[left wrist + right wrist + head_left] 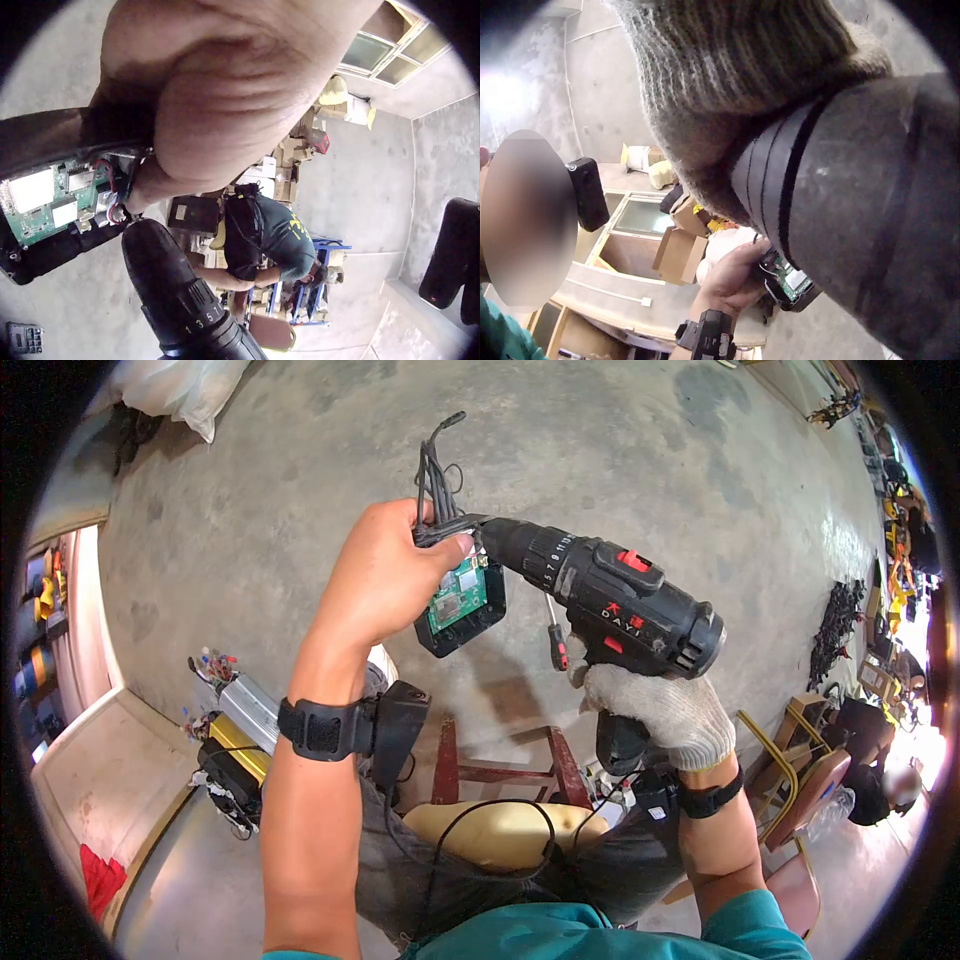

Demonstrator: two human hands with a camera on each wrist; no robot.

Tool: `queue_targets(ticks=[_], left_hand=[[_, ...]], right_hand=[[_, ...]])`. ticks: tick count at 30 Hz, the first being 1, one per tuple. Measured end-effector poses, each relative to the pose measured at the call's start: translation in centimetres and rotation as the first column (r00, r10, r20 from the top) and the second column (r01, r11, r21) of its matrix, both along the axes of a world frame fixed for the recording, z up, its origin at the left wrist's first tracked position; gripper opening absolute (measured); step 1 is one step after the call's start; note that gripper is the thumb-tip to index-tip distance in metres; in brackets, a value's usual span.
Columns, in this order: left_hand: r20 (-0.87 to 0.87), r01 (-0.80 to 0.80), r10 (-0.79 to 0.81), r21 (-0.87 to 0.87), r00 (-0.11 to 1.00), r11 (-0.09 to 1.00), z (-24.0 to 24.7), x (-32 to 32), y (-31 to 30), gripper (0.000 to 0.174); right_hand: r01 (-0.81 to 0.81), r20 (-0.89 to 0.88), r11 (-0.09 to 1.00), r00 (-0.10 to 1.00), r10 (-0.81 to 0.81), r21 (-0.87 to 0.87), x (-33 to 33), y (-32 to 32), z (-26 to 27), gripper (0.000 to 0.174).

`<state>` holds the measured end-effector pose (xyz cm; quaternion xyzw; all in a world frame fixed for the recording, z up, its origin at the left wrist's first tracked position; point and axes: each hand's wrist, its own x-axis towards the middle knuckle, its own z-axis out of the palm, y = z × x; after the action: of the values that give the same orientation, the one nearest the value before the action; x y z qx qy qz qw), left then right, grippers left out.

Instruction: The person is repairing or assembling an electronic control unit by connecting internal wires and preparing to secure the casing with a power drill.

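My bare left hand (pixel 385 575) grips an opened black plastic casing (pixel 470 638) with a green circuit board (pixel 458 603) inside, together with a looped bundle of black cable (pixel 432 480). Its thumb presses near the upper end of the board. In the right hand (pixel 665 710), which wears a knitted glove, is a black cordless drill (pixel 625 605), held by its handle. The drill points left, and its nose meets the casing's upper end beside the left thumb. Small red and dark wires (pixel 112 196) show close to the drill tip in the left wrist view.
A screwdriver (pixel 557 648) with a red and black handle lies below the drill on the concrete floor (pixel 600 450). A red wooden frame (pixel 500 775) stands between the knees. Metal boxes and wires (pixel 245 715) are at left, a chair (pixel 805 800) at right.
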<state>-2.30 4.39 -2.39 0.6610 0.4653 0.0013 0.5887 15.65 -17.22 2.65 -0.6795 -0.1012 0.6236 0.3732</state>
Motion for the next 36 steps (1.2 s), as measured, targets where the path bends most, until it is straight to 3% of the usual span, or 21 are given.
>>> queue_targets(ticks=[7,9,12,15,23,28,34,36], left_hand=[[-0.047,0.013,-0.012,0.013,0.999,1.0,-0.3,0.1,-0.1,0.009],[-0.046,0.011,-0.01,0.024,0.999,1.0,-0.1,0.1,-0.2,0.009],[-0.024,0.0,0.001,0.026,1.0,1.0,-0.3,0.1,-0.4,0.01],[-0.02,0.0,0.0,0.031,1.0,1.0,-0.2,0.2,-0.3,0.011],[-0.009,0.011,-0.01,0.053,1.0,0.999,-0.8,0.0,-0.3,0.013],[-0.1,0.052,-0.042,0.099,0.994,0.994,-0.8,0.2,-0.2,0.014],[-0.062,0.047,-0.042,0.073,0.997,0.996,-0.8,0.1,-0.2,0.014],[-0.076,0.056,-0.051,0.072,0.996,0.996,-0.5,0.1,-0.2,0.014]], right_hand=[[-0.05,0.034,0.999,0.998,0.05,0.008,0.1,0.0,-0.6,0.04],[-0.062,0.068,0.998,0.996,0.061,0.013,0.0,-0.1,-0.7,0.049],[-0.022,0.055,1.0,0.998,0.021,0.013,-0.1,-0.2,-0.4,0.041],[-0.107,0.088,0.994,0.99,0.106,0.008,0.3,-0.2,-0.8,0.046],[-0.083,0.104,0.991,0.992,0.071,0.11,0.0,-0.5,-1.2,0.043],[-0.105,0.075,0.992,0.992,0.099,0.073,-0.1,-0.1,-0.5,0.042],[-0.057,0.073,0.995,0.996,0.051,0.081,-0.2,-0.4,-0.8,0.042],[0.028,0.053,0.995,0.998,-0.033,0.093,-0.4,-0.5,-0.9,0.041]])
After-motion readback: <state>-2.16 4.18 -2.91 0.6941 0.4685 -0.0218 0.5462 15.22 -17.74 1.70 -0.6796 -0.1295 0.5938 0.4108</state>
